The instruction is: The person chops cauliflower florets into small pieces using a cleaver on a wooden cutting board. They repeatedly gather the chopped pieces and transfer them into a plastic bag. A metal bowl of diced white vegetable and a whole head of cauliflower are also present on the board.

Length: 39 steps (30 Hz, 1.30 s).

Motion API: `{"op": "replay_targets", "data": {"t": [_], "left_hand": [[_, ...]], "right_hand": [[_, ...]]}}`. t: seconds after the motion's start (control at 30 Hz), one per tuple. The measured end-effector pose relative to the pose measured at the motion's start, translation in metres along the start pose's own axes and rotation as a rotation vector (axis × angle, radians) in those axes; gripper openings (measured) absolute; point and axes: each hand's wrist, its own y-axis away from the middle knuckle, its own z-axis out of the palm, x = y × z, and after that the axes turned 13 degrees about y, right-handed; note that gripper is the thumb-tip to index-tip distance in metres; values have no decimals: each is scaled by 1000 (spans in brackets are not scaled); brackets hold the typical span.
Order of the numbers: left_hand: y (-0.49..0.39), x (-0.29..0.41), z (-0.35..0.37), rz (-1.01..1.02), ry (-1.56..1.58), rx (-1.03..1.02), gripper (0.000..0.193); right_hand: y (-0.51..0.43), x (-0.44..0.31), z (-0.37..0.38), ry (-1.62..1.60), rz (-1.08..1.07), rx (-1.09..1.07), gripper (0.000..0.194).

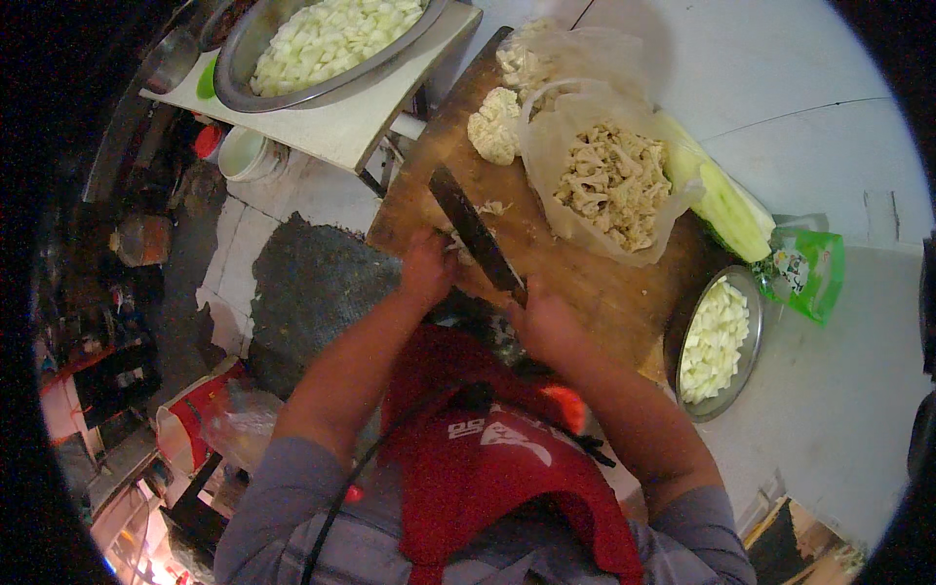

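My right hand [550, 322] grips the handle of a broad kitchen knife [472, 227], its dark blade slanting up and left over the wooden cutting board [599, 292]. At the board's near left edge, my left hand [428, 267] holds a pale cauliflower piece [462, 252], mostly hidden behind the blade and fingers. Small cauliflower scraps [494, 208] lie just beyond the knife. Farther back on the board rests a cauliflower head [494, 126]. Beside it, an open clear plastic bag [537, 139] contains many cut cauliflower florets [614, 186].
Right of the bag lie peeled pale-green gourds [720, 197] and a green plastic packet [808, 270]. A metal bowl [757, 358] of diced pale vegetable leans by the board's right edge. On a white side table [329, 135] stands a large metal basin [230, 73] of chopped vegetable.
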Motion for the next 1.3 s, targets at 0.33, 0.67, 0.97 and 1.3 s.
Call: {"op": "replay_targets", "data": {"t": [0.33,0.67,0.97,1.3], "left_hand": [[10,1,-23,-88,99,208,26],[19,13,-5,-44,18,118,32],[5,-12,-1,81,109,52,25],[-6,-13,-5,23,116,62,21]], "right_hand": [[39,37,-15,-196,180,73,49],[59,24,1,-285,90,10,50],[55,15,12,-103,24,2,50],[57,26,11,-108,30,-4,46]]}}
